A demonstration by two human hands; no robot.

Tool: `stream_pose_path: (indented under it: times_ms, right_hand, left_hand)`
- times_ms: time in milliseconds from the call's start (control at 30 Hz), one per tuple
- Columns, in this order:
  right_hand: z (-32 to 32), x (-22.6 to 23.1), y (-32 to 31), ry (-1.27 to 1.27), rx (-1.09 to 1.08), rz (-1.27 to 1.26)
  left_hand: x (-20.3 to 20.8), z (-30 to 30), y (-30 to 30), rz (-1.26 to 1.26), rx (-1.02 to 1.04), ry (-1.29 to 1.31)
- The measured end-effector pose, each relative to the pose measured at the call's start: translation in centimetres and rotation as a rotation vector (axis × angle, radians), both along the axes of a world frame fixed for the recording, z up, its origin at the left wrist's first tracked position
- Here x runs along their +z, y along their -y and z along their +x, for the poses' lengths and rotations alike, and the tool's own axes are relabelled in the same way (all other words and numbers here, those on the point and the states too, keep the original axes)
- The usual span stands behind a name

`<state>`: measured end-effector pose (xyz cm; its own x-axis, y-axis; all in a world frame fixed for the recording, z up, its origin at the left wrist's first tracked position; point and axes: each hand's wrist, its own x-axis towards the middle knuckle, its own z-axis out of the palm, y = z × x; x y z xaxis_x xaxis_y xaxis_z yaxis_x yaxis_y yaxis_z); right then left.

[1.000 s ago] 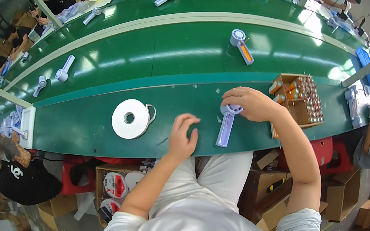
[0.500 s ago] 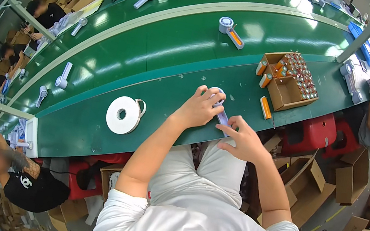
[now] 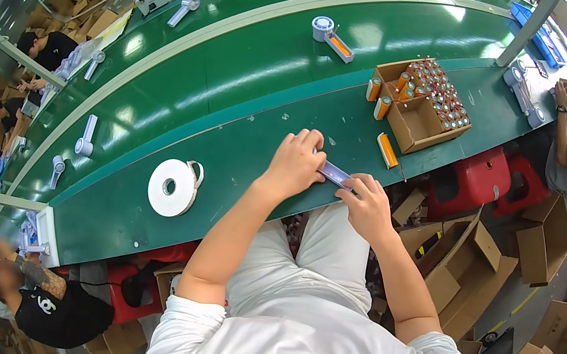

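Observation:
A pale lavender handheld fan [image 3: 334, 173] lies across between my hands, just above the table's near edge. My left hand [image 3: 293, 164] is wrapped over its head end and hides most of it. The fingers of my right hand [image 3: 368, 203] pinch the tip of its handle, which shows a hollow, open channel. To the right of my hands, a single orange battery [image 3: 387, 150] lies on the green table [image 3: 243, 147]. A roll of white tape [image 3: 157, 199] rests flat on the left, its loose end curling up.
A cardboard box [image 3: 420, 131] of orange batteries stands at the right, with two more upright beside it. Beyond runs a green conveyor [image 3: 234, 70] carrying several fans, one [image 3: 322, 28] with an orange battery in its handle. Co-workers sit on both sides; red stools [image 3: 468, 181] stand right.
The fan has turned flatter across between my hands. My left hand has closed further over its head, and my right fingers have drawn in on the handle's end. The whole view has shifted slightly.

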<state>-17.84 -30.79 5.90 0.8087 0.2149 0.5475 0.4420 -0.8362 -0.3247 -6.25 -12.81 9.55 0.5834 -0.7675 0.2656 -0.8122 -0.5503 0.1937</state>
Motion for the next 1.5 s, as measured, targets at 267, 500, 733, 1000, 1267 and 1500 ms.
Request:
stream_pose_path:
  times_ms: [267, 500, 733, 1000, 1267, 1500]
  right_hand:
    - [0.3, -0.4, 0.5, -0.021, 0.058, 0.042]
    - [2.0, 2.9, 2.0, -0.242, 0.290, -0.030]
    - [10.1, 8.7, 5.6, -0.141, -0.132, 0.195]
    - [20.2, 7.4, 8.5, -0.294, -0.289, -0.397]
    - [21.2, 7.9, 9.1, -0.369, -0.226, -0.534]
    - [20.8, 8.3, 9.4, -0.397, -0.079, -0.444]
  left_hand:
    - [-2.9, 0.5, -0.5, -0.696, 0.202, -0.185]
    - [-5.7, 1.8, -0.9, -0.878, 0.303, -0.080]
    - [-7.5, 2.6, -1.5, -0.895, 0.231, -0.504]
    - [-8.5, 3.4, -1.9, -1.116, 0.345, -0.470]
    - [-7.9, 3.1, -1.8, -1.101, 0.377, -0.497]
    - [-7.6, 3.2, -1.9, -1.081, 0.392, -0.477]
